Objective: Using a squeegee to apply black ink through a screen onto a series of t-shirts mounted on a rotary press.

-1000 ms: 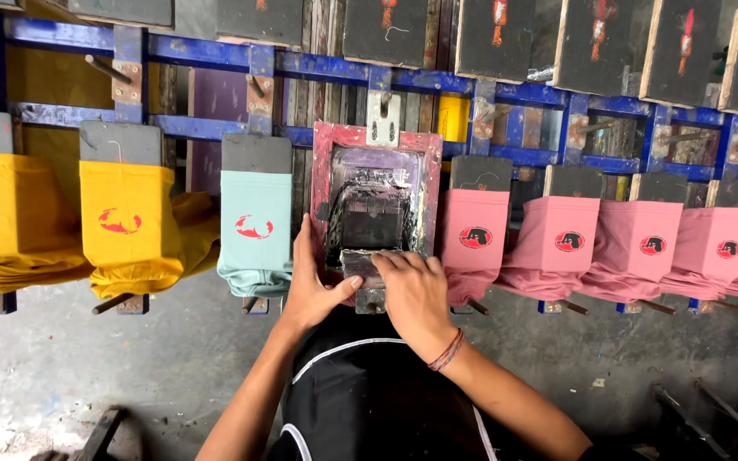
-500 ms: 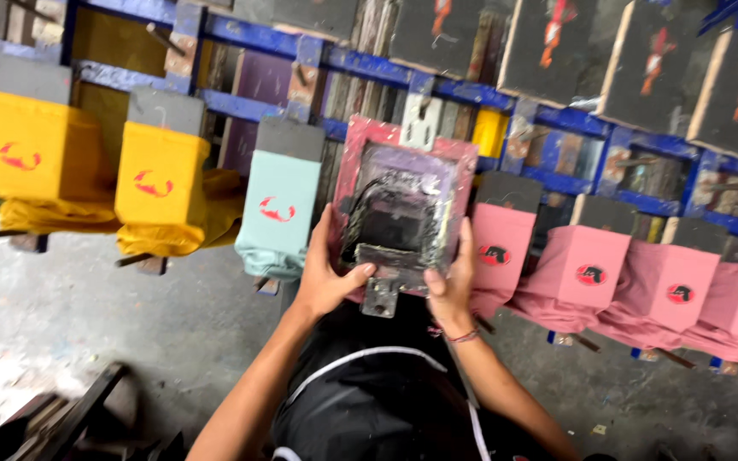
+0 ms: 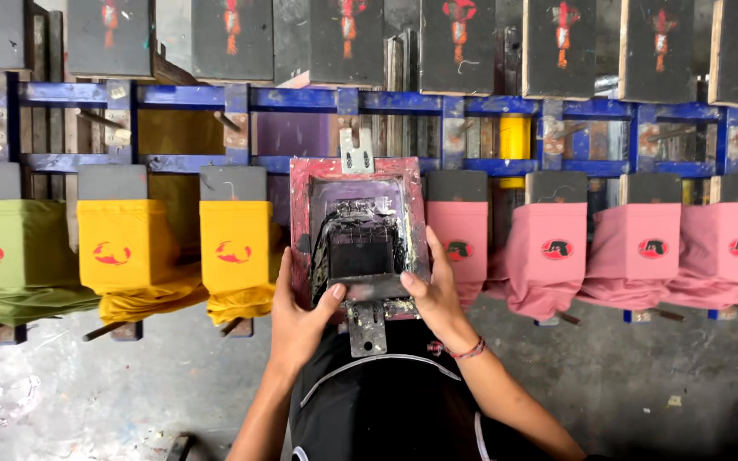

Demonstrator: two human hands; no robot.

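- Gripping the near edge of the red-framed printing screen (image 3: 359, 235), both hands sit at its bottom corners — the frame stretches straight away from the fingertips, long axis pointing outward.
- Left hand (image 3: 298, 324): fingers curled round the lower left corner, thumb pressed on the dark squeegee bar (image 3: 367, 290).
- Right hand (image 3: 437, 294): fingers spread up the right rail, thumb on the same bar.
- Both hands are equally near; a yellow shirt (image 3: 234, 252) lies just left, a pink shirt (image 3: 463, 243) just right.
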